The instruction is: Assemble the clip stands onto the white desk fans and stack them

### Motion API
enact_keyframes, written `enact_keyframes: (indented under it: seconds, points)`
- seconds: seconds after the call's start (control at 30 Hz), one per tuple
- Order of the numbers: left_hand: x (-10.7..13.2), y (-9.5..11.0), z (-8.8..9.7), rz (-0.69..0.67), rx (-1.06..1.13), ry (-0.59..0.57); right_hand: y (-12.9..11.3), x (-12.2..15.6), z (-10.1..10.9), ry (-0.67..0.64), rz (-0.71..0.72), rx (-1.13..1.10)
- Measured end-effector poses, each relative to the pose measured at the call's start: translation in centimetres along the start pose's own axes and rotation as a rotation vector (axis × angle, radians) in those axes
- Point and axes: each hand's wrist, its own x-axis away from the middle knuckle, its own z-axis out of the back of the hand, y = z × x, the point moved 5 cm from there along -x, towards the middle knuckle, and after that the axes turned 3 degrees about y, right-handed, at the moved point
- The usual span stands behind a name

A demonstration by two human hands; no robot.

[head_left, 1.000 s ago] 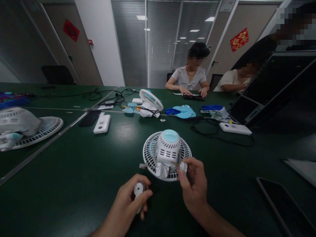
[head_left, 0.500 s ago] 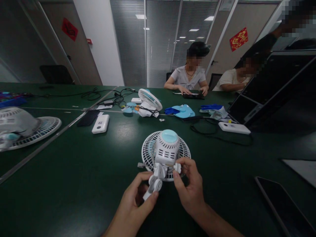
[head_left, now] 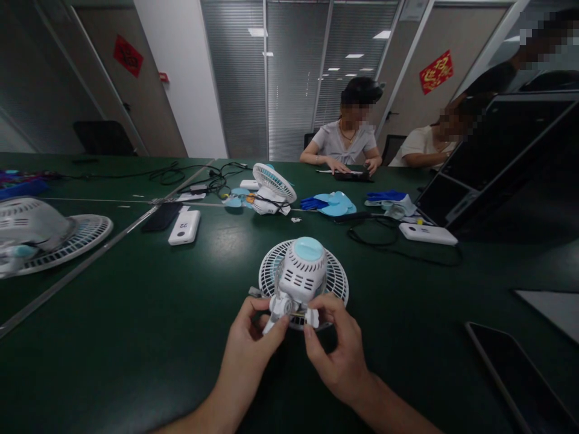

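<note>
Both of my hands are in close on the small white fan [head_left: 302,274], which lies grille-down on the green desk [head_left: 136,313] with its pale blue cap facing up. My left hand [head_left: 253,343] is closed, thumb and fingers pinching a white hinge piece [head_left: 277,308] against the near side of the fan's motor housing. My right hand [head_left: 335,349] is closed too, fingertips pinched on a small white knob [head_left: 312,317] at the fan's near edge, just beside the hinge piece. I can't tell whether hinge piece and knob actually touch.

Working outward from the fan: beyond it and to its left lies a white power bank [head_left: 184,227], with a dark phone [head_left: 161,216] just beside that. Straight beyond the fan a second small fan [head_left: 272,191] rests tilted among black cables [head_left: 217,178]. Beyond the fan and to its right are loose blue fan blades [head_left: 337,205] and blue gloves [head_left: 386,196], then another white power bank [head_left: 428,234] with a black cord [head_left: 398,247] looping near it. Far left of the fan sits a larger white fan [head_left: 40,232], face down. To the fan's right, well apart, a dark tablet [head_left: 520,380] lies flat. Two people [head_left: 346,141] sit at the far side of the desk, well beyond the fan, their hands on their own things.
</note>
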Motion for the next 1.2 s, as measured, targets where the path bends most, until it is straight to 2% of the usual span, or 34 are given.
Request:
enact_keyframes:
  seconds: [0.1, 0.2, 0.33, 0.6, 0.83, 1.03, 1.2]
  points:
    - [0.1, 0.1, 0.0, -0.031, 0.014, -0.018, -0.1, -0.1, 0.0, -0.001, 0.001, 0.010]
    - [0.6, -0.6, 0.2, -0.074, 0.041, -0.092, -0.2, -0.4, 0.2, 0.004, 0.003, -0.004]
    - [0.9, -1.9, 0.6, -0.030, 0.042, -0.173, -0.5, -0.5, 0.2, -0.020, 0.030, 0.011]
    - [0.6, -1.5, 1.1, 0.034, 0.110, -0.188, -0.8, -0.5, 0.0, -0.091, 0.110, -0.005]
    - [0.4, -1.7, 1.4, 0.009, 0.091, -0.172, -1.4, -0.5, 0.1, -0.134, 0.186, 0.079]
    - [0.3, -2.0, 1.7, 0.012, 0.064, -0.165, -1.0, -0.4, 0.0, -0.121, 0.102, 0.089]
    - [0.4, -2.0, 1.9, 0.008, 0.053, -0.160, -1.2, -0.2, 0.1, -0.140, 0.177, 0.118]
